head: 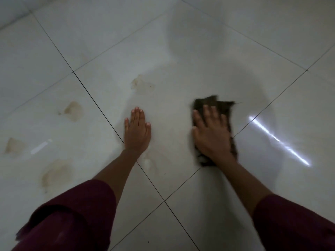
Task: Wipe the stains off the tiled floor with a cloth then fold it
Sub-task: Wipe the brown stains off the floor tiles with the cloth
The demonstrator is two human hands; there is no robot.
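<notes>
- Two dark red sleeves (76, 212) filled the lower corners of the view, the forearms bare beyond them.
- The left hand (137, 130) lay flat on the tiled floor (208, 57), fingers straight and close together, gripping nothing; its outer edge sat on a dark grout line (97, 104).
- The right hand (211, 135) pressed palm-down on the cloth (222, 107), fingers spread and extended, pinning it to the tile rather than clutching it.
- The cloth was dark brownish, crumpled and blurred, showing beyond the fingertips and along the outer side of the hand down to the wrist; it lay on the same tile as the left hand, near where two tiles met.
- Open glossy floor stretched to the right and ahead of the cloth, crossed by one bright light streak (279, 141).
- One faint smear (149, 163) lay between the forearms.
- Four brownish stains showed to the left and ahead: a low one (54, 175), one at the left edge (13, 145), one further out (73, 110), and one ahead of the left hand (142, 84).
- One cloth and two hands were in view.
</notes>
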